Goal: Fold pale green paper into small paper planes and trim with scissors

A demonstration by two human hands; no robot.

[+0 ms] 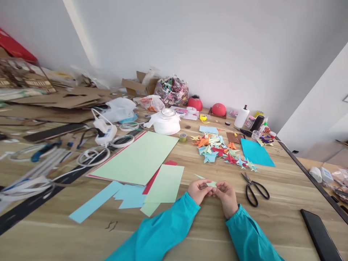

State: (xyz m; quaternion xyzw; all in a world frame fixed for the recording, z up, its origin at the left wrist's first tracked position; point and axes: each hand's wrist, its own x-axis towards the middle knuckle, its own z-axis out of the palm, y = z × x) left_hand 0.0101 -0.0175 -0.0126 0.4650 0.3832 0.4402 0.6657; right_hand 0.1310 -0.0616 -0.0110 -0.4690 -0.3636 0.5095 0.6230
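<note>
Left grip [198,190] and right grip [227,199], pinched closed, hold the green piece [211,184] between them over the surface [212,235]. Scissors [249,182] lie right of the grips; folded figures [217,150] lie beyond.

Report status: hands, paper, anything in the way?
Left hand and right hand both pinching pale green paper. Scissors lying to the right, touching neither hand. Folded paper figures heaped beyond.

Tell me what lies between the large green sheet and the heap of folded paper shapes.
In the head view, a small greenish roll, apparently tape, sits beside the large sheet, then bare tabletop until the heap.
</note>
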